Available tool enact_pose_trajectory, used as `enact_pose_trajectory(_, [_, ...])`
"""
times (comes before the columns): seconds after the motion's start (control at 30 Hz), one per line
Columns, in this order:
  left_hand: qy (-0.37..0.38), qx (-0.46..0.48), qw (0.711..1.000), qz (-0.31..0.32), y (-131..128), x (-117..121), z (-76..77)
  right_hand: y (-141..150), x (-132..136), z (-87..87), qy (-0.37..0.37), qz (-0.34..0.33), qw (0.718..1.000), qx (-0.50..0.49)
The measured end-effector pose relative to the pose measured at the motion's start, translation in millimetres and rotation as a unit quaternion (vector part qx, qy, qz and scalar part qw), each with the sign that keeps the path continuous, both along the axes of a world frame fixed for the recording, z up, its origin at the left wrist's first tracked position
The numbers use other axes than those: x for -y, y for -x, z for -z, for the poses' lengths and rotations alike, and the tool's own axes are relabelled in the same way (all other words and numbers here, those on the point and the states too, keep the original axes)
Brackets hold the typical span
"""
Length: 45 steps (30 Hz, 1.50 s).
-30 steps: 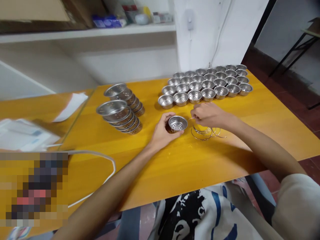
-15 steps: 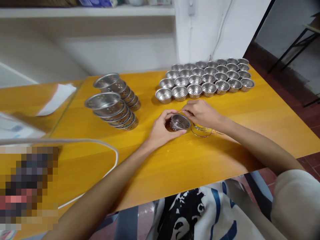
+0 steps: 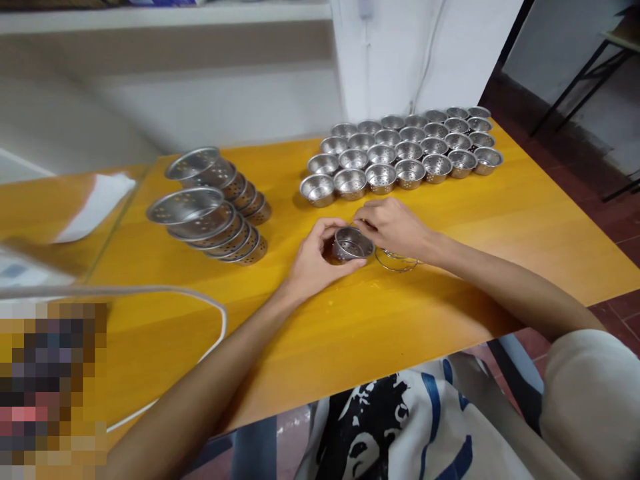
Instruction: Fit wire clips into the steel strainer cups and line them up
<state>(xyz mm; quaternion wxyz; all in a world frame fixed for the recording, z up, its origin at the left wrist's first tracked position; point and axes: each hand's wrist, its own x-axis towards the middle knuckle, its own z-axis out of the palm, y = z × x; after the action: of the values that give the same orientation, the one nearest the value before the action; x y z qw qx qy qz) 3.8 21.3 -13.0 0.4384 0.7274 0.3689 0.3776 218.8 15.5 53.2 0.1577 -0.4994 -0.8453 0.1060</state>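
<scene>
A small perforated steel cup (image 3: pixel 354 247) sits upright on the yellow table. My left hand (image 3: pixel 315 260) curves round its left side, with the thumb at the near side and the fingers behind. At the cup's far right rim, my right hand (image 3: pixel 393 225) is closed in a pinch. A thin piece of wire shows faintly by its fingertips, and the rest of it is hidden. Several thin wire rings (image 3: pixel 397 265) lie on the table just right of the cup, partly under my right hand and forearm.
Rows of similar perforated cups (image 3: pixel 381 179) stand at the back right. Two leaning stacks of nested cups (image 3: pixel 197 213) are on the left. A white cable (image 3: pixel 223 320) loops across the left of the table (image 3: pixel 320 353), near some paper (image 3: pixel 95 207). A shelf (image 3: pixel 165 20) hangs behind.
The view has shifted slightly, so the things on the table appear further left. My hands keep nearly the same hold at the cup, with the right fingertips still at its rim.
</scene>
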Motion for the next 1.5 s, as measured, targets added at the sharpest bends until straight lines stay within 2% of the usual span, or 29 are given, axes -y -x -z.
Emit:
enact_pose_trajectory(0.13, [-0.003, -0.008, 1.000, 0.019, 2.1, -3.9, 1.0, 5.0, -0.7, 9.3, 0.042, 0.011, 0.988, -0.151])
enact_pose_trajectory(0.23, [0.017, -0.003, 0.999, 0.042, 5.7, -8.9, -3.1, 3.4, -5.8, 13.9, 0.137, -0.048, 0.952, -0.270])
enact_pose_trajectory(0.33, [0.033, -0.009, 0.996, 0.084, 11.2, -14.3, -10.8, -1.7, -10.7, 17.4, 0.239, -0.117, 0.904, -0.334])
enact_pose_trajectory(0.43, [0.036, -0.027, 0.993, 0.111, 16.0, -19.2, -16.7, -5.3, -13.9, 24.2, 0.249, -0.164, 0.878, -0.373])
enact_pose_trajectory(0.53, [0.028, -0.041, 0.991, 0.126, 18.0, -22.7, -19.0, -5.4, -14.6, 32.0, 0.229, -0.180, 0.881, -0.372])
enact_pose_trajectory(0.67, [0.035, -0.039, 0.989, 0.141, 19.0, -24.4, -19.8, -2.4, -11.1, 36.7, 0.224, -0.169, 0.892, -0.356])
enact_pose_trajectory(1.17, [0.029, -0.029, 0.988, 0.149, 20.2, -24.5, -16.2, 6.4, -10.0, 44.1, 0.205, -0.159, 0.874, -0.411])
enact_pose_trajectory(1.23, [0.023, -0.013, 0.992, 0.126, 19.2, -22.1, -12.4, 4.0, -11.8, 43.1, 0.192, -0.131, 0.879, -0.416])
enact_pose_trajectory(1.33, [-0.001, 0.031, 0.997, 0.070, 14.6, -15.0, -6.5, -1.0, -14.7, 41.8, 0.153, -0.038, 0.892, -0.424])
enact_pose_trajectory(1.4, [-0.033, 0.049, 0.997, 0.044, 9.5, -9.0, -4.0, -4.4, -16.3, 38.8, 0.175, 0.016, 0.895, -0.411])
enact_pose_trajectory(1.5, [-0.067, 0.059, 0.995, 0.051, 1.3, -2.1, -0.7, -12.4, -20.2, 23.8, 0.243, 0.025, 0.904, -0.352])
